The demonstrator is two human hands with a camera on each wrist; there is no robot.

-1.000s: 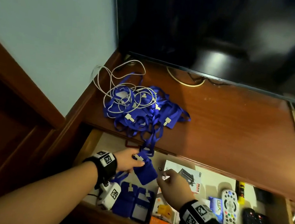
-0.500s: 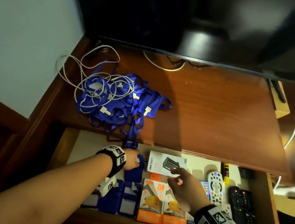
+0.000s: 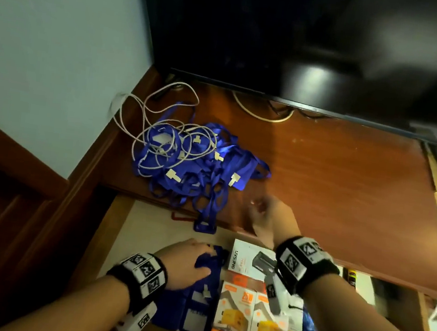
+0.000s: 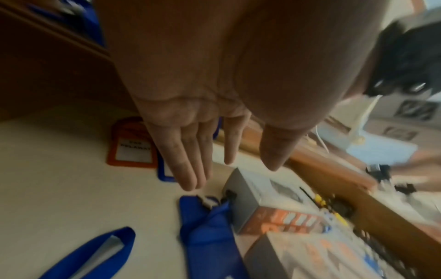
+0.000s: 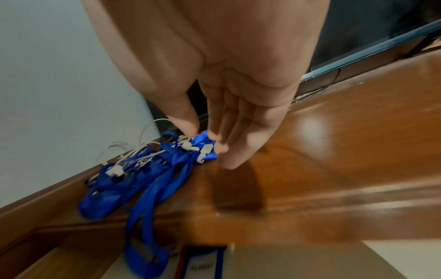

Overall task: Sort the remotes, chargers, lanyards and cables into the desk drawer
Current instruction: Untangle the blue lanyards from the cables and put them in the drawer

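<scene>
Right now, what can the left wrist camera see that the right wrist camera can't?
Only the left wrist view shows the left hand, fingers straight over the drawer floor, the orange badge holder, the folded blue lanyard and the charger boxes.

Only the right wrist view shows the right hand reaching, empty, toward the blue lanyard pile tangled with a white cable on the desk top, plus the TV edge.

Both show an empty open hand, blue lanyards and brown desk wood.
</scene>
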